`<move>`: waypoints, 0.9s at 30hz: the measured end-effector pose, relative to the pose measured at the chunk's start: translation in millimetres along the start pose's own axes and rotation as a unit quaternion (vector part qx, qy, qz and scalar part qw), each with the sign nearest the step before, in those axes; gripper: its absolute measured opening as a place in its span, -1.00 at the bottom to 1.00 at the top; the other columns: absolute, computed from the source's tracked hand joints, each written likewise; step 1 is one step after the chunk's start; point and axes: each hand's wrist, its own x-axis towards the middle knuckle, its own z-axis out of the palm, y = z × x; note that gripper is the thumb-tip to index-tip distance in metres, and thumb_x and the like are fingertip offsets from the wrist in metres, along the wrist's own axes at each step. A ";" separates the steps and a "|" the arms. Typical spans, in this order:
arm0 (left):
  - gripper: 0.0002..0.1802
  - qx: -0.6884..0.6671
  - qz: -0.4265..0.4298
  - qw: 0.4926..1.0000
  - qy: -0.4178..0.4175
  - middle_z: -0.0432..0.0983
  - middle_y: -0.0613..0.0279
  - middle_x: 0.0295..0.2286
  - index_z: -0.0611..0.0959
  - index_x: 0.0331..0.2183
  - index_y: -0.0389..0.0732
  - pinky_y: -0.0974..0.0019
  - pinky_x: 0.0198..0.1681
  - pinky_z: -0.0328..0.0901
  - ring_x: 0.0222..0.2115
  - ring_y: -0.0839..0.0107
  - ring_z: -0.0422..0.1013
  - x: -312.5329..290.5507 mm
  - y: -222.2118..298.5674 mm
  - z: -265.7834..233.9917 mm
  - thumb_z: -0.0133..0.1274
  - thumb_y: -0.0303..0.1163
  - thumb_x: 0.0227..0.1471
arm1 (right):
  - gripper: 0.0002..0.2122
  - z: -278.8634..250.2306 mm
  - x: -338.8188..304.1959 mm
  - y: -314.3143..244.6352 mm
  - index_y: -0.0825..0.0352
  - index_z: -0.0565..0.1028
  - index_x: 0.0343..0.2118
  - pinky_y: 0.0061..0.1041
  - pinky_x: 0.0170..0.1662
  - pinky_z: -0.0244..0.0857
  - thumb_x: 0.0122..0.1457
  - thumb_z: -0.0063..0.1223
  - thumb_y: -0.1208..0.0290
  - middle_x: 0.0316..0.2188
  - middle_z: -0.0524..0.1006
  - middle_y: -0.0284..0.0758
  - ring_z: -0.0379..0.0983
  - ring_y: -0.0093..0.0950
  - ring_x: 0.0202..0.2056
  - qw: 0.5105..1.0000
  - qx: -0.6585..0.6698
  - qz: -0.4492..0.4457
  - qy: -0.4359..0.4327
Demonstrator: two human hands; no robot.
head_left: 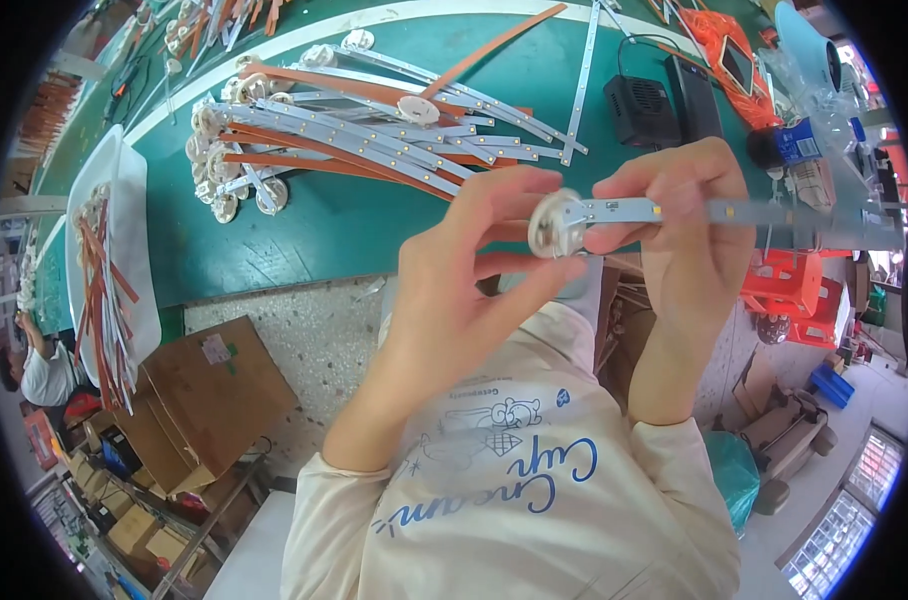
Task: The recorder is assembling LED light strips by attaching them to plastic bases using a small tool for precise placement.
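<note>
In front of my chest, my left hand (466,265) curls its fingers and thumb round a round whitish lamp cap (552,228). A narrow white LED strip (629,210) runs from the cap to the right, and the two appear joined. My right hand (689,225) pinches this strip near the cap between thumb and fingers. The strip's far end is smeared and passes out to the right of the hand. On the green table behind lies a pile of similar LED strips (374,135) with round caps, some strips showing brown-orange sides.
At the left, a white tub (134,230) holds more strips. A black adapter box (642,108), a phone (736,66) on orange plastic and a bottle (784,145) stand at the back right. Below are a cardboard box (214,390) and red stools (799,290). Another person (49,370) sits far left.
</note>
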 end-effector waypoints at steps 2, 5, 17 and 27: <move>-0.74 0.008 0.064 0.998 0.023 0.42 0.15 -0.32 0.47 -0.31 -0.36 0.42 -0.33 0.40 -0.32 0.43 0.42 0.4 -4.3 2.6 0.05 -0.66 -0.16 | -0.81 2.9 -2.5 -3.3 0.44 0.24 -0.41 -0.60 -0.51 0.41 0.17 -0.20 0.38 -0.46 0.44 -0.05 0.47 -0.42 -0.58 0.999 -0.042 -0.007 0.000; -0.73 0.092 0.169 0.979 0.067 0.39 0.11 -0.33 0.47 -0.32 -0.36 0.43 -0.36 0.42 -0.34 0.40 0.41 5.5 -12.8 -0.1 0.04 -0.71 -0.19 | -0.81 6.7 -9.1 -8.8 0.49 0.28 -0.36 -0.60 -0.48 0.42 0.12 -0.11 0.42 -0.44 0.45 -0.08 0.47 -0.46 -0.58 0.996 -0.078 0.017 0.035; -0.56 0.057 0.169 0.982 0.066 0.34 0.01 -0.22 0.29 -0.17 -0.39 0.42 -0.20 0.36 -0.19 0.34 0.34 -0.2 -3.0 1.3 0.00 -0.77 -0.16 | -0.85 8.4 -10.1 3.4 0.54 0.37 -0.34 -0.47 -0.32 0.45 -0.02 -0.01 0.66 -0.40 0.45 -0.12 0.48 -0.41 -0.38 0.998 -0.031 0.020 0.057; -0.50 0.066 0.202 0.972 0.096 0.41 -0.11 -0.26 0.32 -0.16 -0.47 0.38 -0.22 0.39 -0.26 0.31 0.40 3.0 -0.5 3.3 0.06 -0.78 -0.22 | -0.87 8.1 -12.9 7.1 0.51 0.33 -0.39 -0.42 -0.32 0.46 -0.03 -0.03 0.70 -0.44 0.43 -0.13 0.47 -0.40 -0.40 0.997 -0.051 -0.043 0.044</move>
